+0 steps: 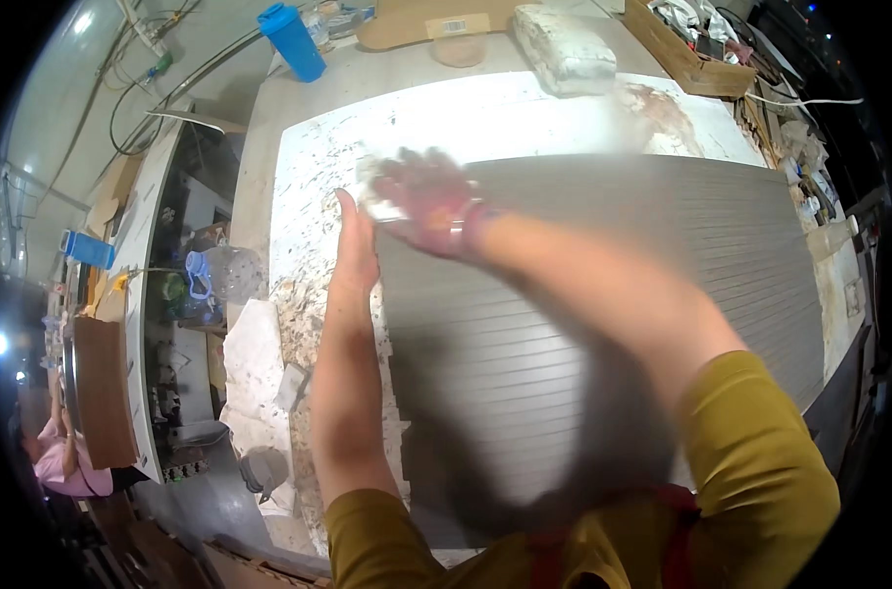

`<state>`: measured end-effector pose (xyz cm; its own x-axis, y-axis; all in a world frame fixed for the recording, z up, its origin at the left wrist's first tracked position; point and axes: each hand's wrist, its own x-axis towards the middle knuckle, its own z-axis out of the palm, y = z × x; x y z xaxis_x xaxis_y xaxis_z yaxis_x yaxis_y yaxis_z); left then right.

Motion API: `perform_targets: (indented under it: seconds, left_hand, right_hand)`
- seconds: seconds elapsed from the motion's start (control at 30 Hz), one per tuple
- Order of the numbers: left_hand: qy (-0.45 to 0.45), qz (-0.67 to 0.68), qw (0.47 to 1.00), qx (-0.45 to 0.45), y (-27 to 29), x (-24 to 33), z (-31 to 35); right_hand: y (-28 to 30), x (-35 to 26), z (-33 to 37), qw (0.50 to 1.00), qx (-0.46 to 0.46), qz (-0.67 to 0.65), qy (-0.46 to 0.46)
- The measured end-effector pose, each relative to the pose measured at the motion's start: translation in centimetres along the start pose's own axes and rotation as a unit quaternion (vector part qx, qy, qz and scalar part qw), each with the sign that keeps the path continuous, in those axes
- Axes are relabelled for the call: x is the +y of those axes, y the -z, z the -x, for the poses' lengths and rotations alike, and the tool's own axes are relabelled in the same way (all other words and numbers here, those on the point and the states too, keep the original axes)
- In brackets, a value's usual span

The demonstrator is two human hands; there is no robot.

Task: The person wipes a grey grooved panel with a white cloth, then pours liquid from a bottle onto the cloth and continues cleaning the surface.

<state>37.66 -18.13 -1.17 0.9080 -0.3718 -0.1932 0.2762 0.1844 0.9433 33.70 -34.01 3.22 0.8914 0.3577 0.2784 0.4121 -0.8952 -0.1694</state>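
My right hand (431, 201), in a reddish-purple glove and smeared by motion, lies at the far left corner of a large grey panel (534, 334) with thin parallel grooves. Under its palm and fingers shows a whitish piece (388, 209), too blurred to name. Bare and seen edge-on, my left hand (358, 240) is just left of it, along the panel's left edge. Its thumb is stretched up; its other fingers are mostly hidden. The panel rests on a white board (314, 157) with dark smears.
A blue bottle (292, 42), brown cardboard (407, 22) and a stained white block (564, 51) are at the back. A wooden box (691, 59) of odds and ends stands back right. Beyond the left edge are a clear jug (232, 275) and a person in pink (73, 461).
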Motion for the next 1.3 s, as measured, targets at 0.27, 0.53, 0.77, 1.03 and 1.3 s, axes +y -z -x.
perform_targets:
  seconds: [0.27,0.53,0.77,1.03,1.3]
  left_hand:
    - [0.020,0.048,0.998,-0.022,-0.8,0.9,1.2]
    - [-0.053,-0.039,0.998,-0.004,2.3,-3.0,-3.5]
    - [0.023,-0.001,0.995,-0.094,4.2,0.7,-0.6]
    - [-0.127,-0.308,0.938,0.100,-0.1,3.7,15.6]
    - [-0.223,-0.377,0.895,-0.088,-21.6,0.1,23.1]
  right_hand:
    - [5.9,8.1,10.7,0.991,-0.040,0.010,-0.129]
    - [0.2,2.4,11.7,0.989,0.145,0.035,-0.001]
    - [0.6,-1.6,13.0,0.991,0.045,-0.085,0.097]
    - [14.6,28.4,43.6,0.832,0.133,0.225,-0.489]
    - [10.4,11.0,31.9,0.986,0.058,0.071,-0.140]
